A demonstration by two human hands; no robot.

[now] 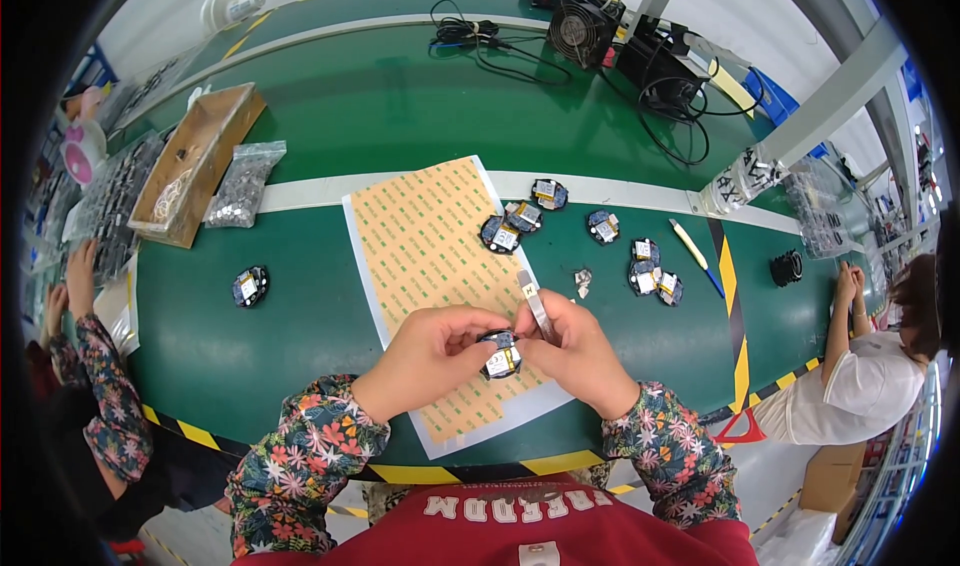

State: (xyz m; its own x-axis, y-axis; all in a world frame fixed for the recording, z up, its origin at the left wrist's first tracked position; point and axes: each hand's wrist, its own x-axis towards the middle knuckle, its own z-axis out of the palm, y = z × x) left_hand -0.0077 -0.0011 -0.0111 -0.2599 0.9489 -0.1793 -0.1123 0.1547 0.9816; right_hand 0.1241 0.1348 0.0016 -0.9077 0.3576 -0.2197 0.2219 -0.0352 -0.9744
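Note:
My left hand (432,354) is closed on a small round black electronic module (501,362) with a white-labelled part and a yellow strip. Close against it, my right hand (582,354) pinches metal tweezers (536,306), whose wide end points up and away. The right thumb is at the module's edge; the tweezers' tips are hidden. Beneath both hands lies a tan adhesive sheet (425,231) with green print on white backing. Several similar modules (500,234) sit at the sheet's upper right edge and farther right, and one module (250,286) lies alone at left.
A wooden box (205,156) and a bag of small parts (245,186) stand at the far left. A utility knife (697,256) lies right, near a tape roll (786,268). Cables and a fan (582,32) are at the back. Two people work at the sides.

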